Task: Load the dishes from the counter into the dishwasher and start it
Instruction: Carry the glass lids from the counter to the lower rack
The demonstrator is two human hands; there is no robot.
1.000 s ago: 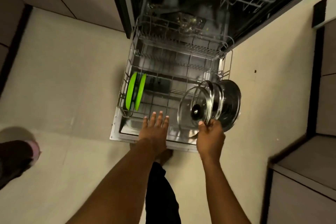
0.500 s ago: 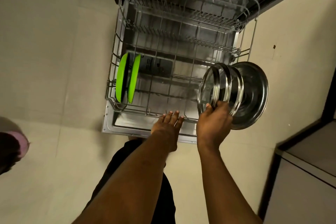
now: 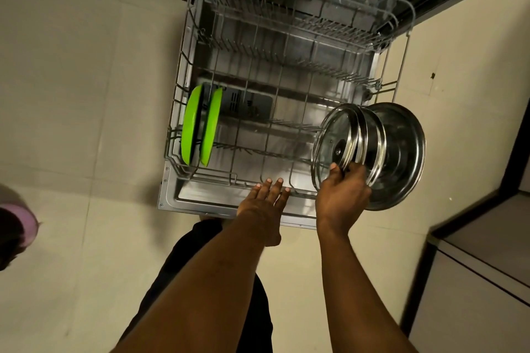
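The grey wire lower rack (image 3: 218, 178) is drawn fully out over the open steel dishwasher door (image 3: 200, 205), whose front edge lies just ahead of the person's dark trouser leg (image 3: 200, 266). Two bright green round plates (image 3: 200, 126) stand on edge at the rack's left front, close to its left wall. From the plates across to the right front corner, the rows of tines stand bare.

The right hand (image 3: 341, 195) grips a bunch of round glass lids with steel rims (image 3: 329, 143), held upright on edge. Its thumb is on the nearest glass face and its fingers curl behind. Backing the bunch is a larger round steel lid (image 3: 404, 152), which overhangs the rack's right side above the pale tiled floor (image 3: 86, 94). The left hand (image 3: 265, 200) is spread flat, fingertips at the rack's front rim, holding nothing. A grey cabinet (image 3: 487, 266) stands to the right, apart from the door, with a strip of floor between them.

Against the picture a second ago, the lids sit at the same front right corner in the same grip. The left hand has drawn back from over the rack to its front rim. The upper rack no longer shows at the top.
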